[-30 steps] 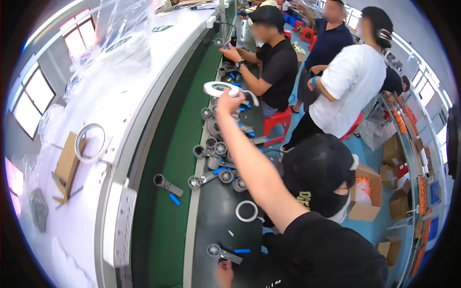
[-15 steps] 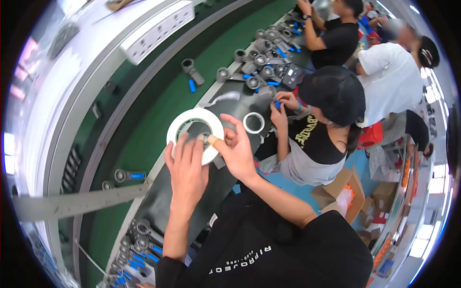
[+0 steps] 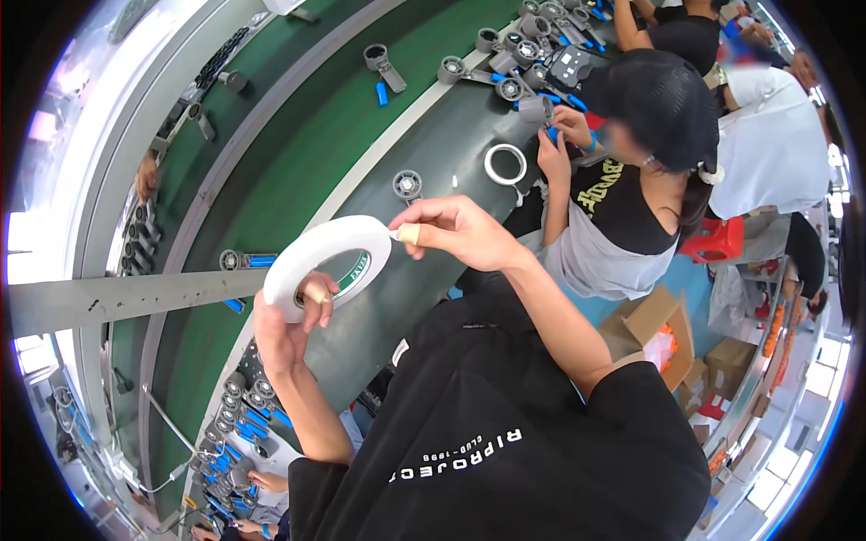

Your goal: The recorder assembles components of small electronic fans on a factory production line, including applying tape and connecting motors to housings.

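Right hand is meeting the right rim of a white, ring-shaped roll of tape (image 3: 311,243), held above the dark, smooth bench (image 3: 383,302).
The left hand (image 3: 296,317) is gripping the roll at its near-left side, fingers curling through the core; the ring's long axis is slanting from near left to far right, its far-right end pointing toward the right hand (image 3: 442,230). That hand is closing thumb and forefinger at the rim, seemingly on a tape end, though the contact is too small to be certain.
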A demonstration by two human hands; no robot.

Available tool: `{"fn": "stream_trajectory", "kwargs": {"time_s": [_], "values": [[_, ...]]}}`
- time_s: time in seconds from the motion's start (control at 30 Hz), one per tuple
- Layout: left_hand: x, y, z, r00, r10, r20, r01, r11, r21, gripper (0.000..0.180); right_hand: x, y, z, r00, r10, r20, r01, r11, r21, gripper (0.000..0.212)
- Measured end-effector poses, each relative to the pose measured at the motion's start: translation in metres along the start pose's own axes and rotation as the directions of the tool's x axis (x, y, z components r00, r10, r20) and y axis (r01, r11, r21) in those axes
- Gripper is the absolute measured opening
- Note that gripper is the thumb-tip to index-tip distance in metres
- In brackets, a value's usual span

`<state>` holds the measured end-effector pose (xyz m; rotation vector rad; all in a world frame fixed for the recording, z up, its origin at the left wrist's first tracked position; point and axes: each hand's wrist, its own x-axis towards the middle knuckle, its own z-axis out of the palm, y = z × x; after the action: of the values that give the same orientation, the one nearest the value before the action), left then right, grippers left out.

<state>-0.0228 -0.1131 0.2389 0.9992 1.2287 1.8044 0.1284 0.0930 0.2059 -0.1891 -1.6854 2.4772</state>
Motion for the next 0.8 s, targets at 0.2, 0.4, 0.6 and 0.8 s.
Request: {"fn": "stream_trajectory", "kwargs": {"time_s": [0.2, 0.4, 0.6, 0.8], "values": [[-0.019, 0.004, -0.034, 0.994, -0.103, 0.032, 0.096, 0.980, 0.173, 0.073, -0.003, -0.036, -0.003, 0.973, 0.042, -0.228, -0.059, 0.996, -0.070, 0.019], [-0.017, 0.009, -0.026, 0.986, -0.121, 0.116, 0.050, 0.871, 0.488, 0.029, -0.016, -0.062, 0.013, 0.971, -0.097, -0.220, 0.018, 0.941, -0.337, 0.015], [-0.011, -0.002, 0.004, 0.999, -0.011, 0.049, -0.033, 0.584, 0.811, 0.028, -0.041, -0.058, 0.032, 0.999, -0.030, 0.030, 0.041, 0.869, -0.493, 0.015], [-0.008, -0.030, 0.011, 0.997, 0.069, 0.023, -0.059, 0.587, 0.808, 0.030, -0.037, -0.036, 0.006, 0.925, 0.306, 0.224, -0.144, 0.831, -0.538, 0.026]]}}
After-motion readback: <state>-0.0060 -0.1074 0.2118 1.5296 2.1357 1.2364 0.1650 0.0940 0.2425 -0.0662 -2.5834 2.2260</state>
